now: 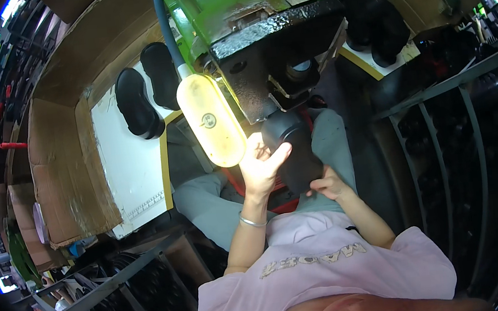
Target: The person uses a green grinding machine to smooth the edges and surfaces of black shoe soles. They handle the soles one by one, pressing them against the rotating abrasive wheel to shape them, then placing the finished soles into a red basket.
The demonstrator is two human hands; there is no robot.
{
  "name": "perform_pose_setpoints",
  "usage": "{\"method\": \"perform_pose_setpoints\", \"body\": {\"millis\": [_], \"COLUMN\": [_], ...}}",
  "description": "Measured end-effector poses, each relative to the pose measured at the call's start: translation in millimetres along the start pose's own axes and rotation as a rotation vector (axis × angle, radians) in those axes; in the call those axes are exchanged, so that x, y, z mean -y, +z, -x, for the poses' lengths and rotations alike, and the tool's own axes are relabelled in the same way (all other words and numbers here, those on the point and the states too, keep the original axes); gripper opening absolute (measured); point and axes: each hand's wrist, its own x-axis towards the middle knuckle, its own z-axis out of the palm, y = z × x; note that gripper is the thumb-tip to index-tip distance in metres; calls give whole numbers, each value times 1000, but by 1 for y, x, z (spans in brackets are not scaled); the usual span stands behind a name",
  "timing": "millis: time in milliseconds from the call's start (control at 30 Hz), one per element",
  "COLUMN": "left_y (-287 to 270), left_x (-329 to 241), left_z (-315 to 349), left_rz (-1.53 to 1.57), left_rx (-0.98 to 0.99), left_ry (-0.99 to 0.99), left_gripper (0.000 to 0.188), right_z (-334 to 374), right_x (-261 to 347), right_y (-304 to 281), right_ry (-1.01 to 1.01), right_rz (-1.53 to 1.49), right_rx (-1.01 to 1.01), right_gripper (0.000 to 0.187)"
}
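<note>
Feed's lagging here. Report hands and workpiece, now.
Left hand and right hand grip black shoe under machine head. Yellow lamp close beside left hand.

Both hands raised together, forearms bent upward.
The left hand (260, 165) is cupped, fingers curled; the right hand (329, 185) is closed below it.

A single head-worn fisheye view looks steeply down from close above, onto the person's lap, both raised forearms and the green machine (244, 8) ahead.
</note>
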Motion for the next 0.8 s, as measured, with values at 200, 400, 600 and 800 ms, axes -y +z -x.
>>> {"method": "perform_pose_setpoints", "body": {"millis": [200,400,600,800], "left_y": [7,24,8,-22], "left_x": [-2,-5,-7,-17], "left_z": [3,1,14,19], "left_rz": [24,85,8,74], "left_rx": [0,-54,-177,-75], "left_ry": [62,90,47,63], "left_gripper": [36,37,43,58], "right_z": [11,-1,-20,-25], "right_x": [82,200,232,208], "right_y": [1,37,69,76], "right_ry": [-534,-734,-707,-788], "right_rz": [-91,290,457,431], "right_rx": [-402,-398,-340,-273], "right_gripper": [52,50,48,52]}}
